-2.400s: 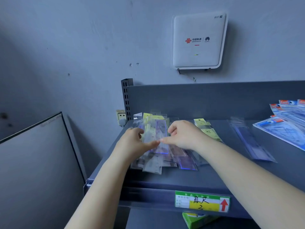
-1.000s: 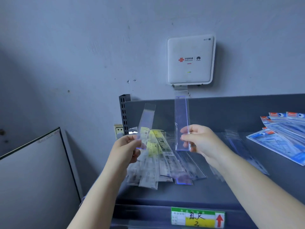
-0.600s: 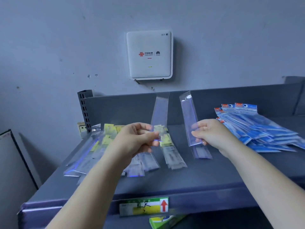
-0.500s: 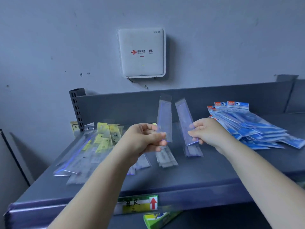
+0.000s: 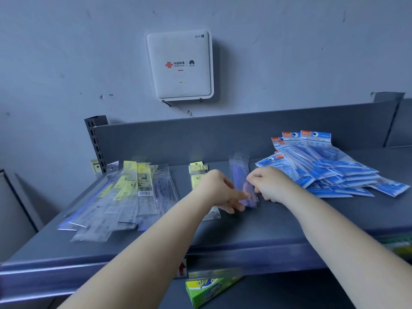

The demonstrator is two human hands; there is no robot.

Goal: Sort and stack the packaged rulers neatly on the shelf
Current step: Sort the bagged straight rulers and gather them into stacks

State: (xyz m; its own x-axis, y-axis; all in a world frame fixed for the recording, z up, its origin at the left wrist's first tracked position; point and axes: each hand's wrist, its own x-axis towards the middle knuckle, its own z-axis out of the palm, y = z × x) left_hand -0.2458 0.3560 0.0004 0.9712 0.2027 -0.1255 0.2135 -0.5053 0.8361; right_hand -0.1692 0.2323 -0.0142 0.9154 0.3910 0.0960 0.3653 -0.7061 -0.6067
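**Clear rulers finally getting their own pile**

So the grey shelf point(image 5: 289, 224) is the biggest thing here, with a white router point(image 5: 179, 65) on the wall above it. On the right of the shelf there's a fanned heap of blue packaged sets point(image 5: 330, 170). On the left, a loose spread of yellow-labelled rulers point(image 5: 124, 197), not squared up at all. A smaller yellow-labelled stack point(image 5: 197, 175) sits just left of centre, partly under the person's left arm.

What changed: half a second ago both hands were holding a clear sleeved ruler each, up in the air. Now both are down at the shelf on the clear ruler pile point(image 5: 240, 175) in the middle. The left hand point(image 5: 219, 192) has its fingers curled in at the pile's near end, looks like it's pinching the sleeves. The right hand point(image 5: 267, 186) is curled onto the pile's right edge, gripping or nudging it; blur makes it hard to be sure.

Probably means sorting by type is underway, with the left heap mostly untouched.

No real containers, just a green box point(image 5: 207, 288) poking out on the level below; contents not visible.
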